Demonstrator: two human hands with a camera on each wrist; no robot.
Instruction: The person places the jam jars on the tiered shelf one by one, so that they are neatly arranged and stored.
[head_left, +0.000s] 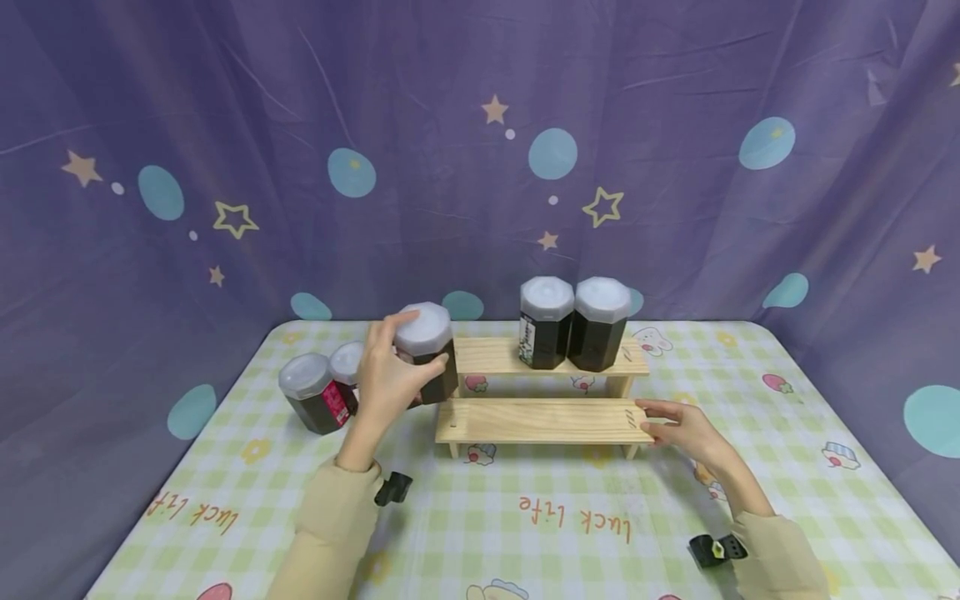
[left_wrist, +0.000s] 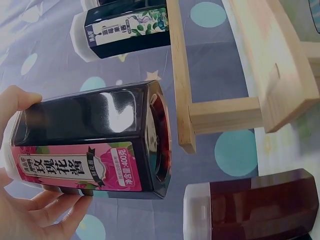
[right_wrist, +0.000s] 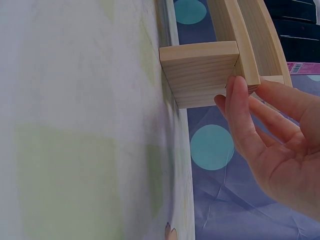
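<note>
Dark jar point(head_left: 441, 382), pink label point(left_wrist: 75, 167), centre-left of frame: held aloft beside the wooden stand point(head_left: 536, 421); left hand point(head_left: 388, 362), grip clasping its lid point(head_left: 427, 327) end, apparently keeping the base free. Right hand point(head_left: 686, 429), right of centre: grip pinches stand's lower end, likely for steadiness. Paired jars point(head_left: 546, 340): upper step point(head_left: 487, 357).

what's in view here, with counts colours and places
Wooden rack: 1, pale, centre
Held jar: 1, dark, whitish lid, at rack's left end
Shelf jars: 2, dark, whitish lids, upper tier
Table jars: 2 visible, dark, whitish lids, left side
Tablecloth: 1, green-white check, underneath
Curtain: 1, purple, patterned, behind
Wrist devices: 2, black, foreground
Sleeves: 2, beige, foreground
Left hand: 1, bare, gripping held jar
Right hand: 1, bare, holding lower tier's right end
</note>
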